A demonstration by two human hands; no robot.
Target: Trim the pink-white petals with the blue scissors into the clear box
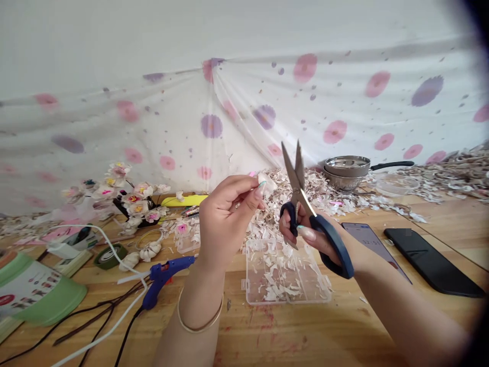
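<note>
Between the thumb and fingers of my left hand point(231, 216) is pinched a small white petal-like piece point(268, 182). My right hand point(305, 232) grips a pair of scissors point(296, 178) by their dark blue handles. The blades point upward and stand slightly apart, to the right of the white piece and not touching it. Under both hands lies a clear plastic compartment box point(250, 285) strewn with thin white scraps point(280, 272). Behind the hands spreads a heap of pale shavings point(284, 204).
At left are a blue glue gun point(162, 278), green tape point(110, 256), a green container point(57, 295), trailing cables and handmade flowers point(137, 204). A phone with a lit screen point(374, 247) and a black phone point(431, 262) lie right. Metal bowls point(346, 171) stand behind.
</note>
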